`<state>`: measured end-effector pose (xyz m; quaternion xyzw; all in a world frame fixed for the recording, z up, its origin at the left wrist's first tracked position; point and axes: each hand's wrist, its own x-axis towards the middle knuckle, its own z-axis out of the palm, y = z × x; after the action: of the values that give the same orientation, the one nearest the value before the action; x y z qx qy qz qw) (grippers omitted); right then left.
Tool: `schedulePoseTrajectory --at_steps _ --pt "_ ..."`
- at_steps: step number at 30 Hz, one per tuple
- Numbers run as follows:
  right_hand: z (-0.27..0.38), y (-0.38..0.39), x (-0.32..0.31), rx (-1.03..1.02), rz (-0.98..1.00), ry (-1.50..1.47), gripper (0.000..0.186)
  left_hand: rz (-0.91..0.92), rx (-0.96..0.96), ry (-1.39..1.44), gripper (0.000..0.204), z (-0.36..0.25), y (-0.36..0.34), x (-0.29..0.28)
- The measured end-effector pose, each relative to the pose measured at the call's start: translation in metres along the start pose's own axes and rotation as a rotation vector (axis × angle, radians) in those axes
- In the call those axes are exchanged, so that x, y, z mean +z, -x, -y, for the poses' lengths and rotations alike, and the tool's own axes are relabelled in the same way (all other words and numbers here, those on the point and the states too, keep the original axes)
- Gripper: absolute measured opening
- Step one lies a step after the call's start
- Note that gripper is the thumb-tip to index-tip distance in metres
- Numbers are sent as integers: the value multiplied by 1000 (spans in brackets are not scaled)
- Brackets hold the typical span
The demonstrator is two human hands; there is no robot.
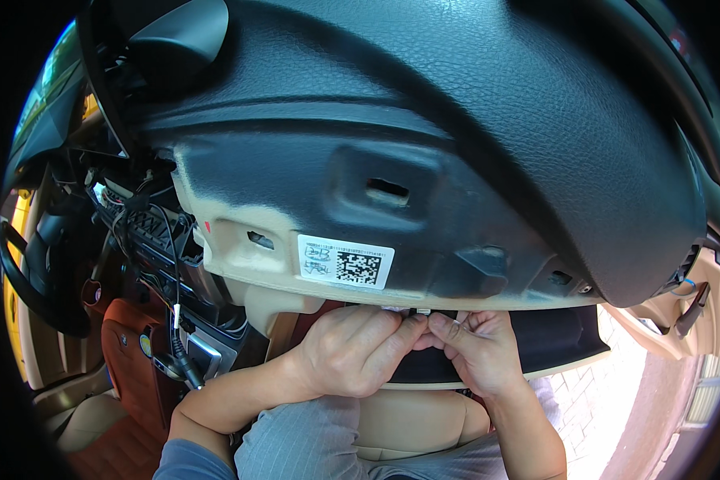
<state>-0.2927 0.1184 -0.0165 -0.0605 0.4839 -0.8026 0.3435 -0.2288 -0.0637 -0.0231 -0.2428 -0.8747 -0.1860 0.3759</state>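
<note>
Just below the lower edge of a car dashboard (256,160), my two hands meet fingertip to fingertip. My left hand (352,350) is closed, its thumb and fingers pinched together. My right hand (486,348) pinches from the other side, thumb against the bent fingers. A small pale piece (424,311) shows just above the fingertips. It is mostly covered, so what kind it is and which hand grips it cannot be made out. Behind and below the hands lies an open glove box (548,340) with a black lining.
A white label (304,262) is stuck on the dashboard panel. To the left, loose black cables (176,320) hang over the opened centre console, beside a steering wheel (24,276). Below me is a beige seat (412,416). An open door (688,312) stands at the right.
</note>
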Motion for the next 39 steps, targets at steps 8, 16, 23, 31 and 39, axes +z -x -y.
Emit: schedulePoseTrajectory --at_steps 8,16,23,31,39 --pt "1 0 0 38 -36 47 18 36 3 24 28 1 2 -3" --pt "4 1 2 56 -44 84 19 29 9 24 26 2 4 -1" --pt "1 0 4 -13 -29 87 20 20 -21 66 26 2 5 0" --pt "4 1 2 -40 -12 139 18 3 -92 186 24 1 7 4" --pt "2 0 6 -38 -62 134 19 59 -986 845 15 -15 4 4"
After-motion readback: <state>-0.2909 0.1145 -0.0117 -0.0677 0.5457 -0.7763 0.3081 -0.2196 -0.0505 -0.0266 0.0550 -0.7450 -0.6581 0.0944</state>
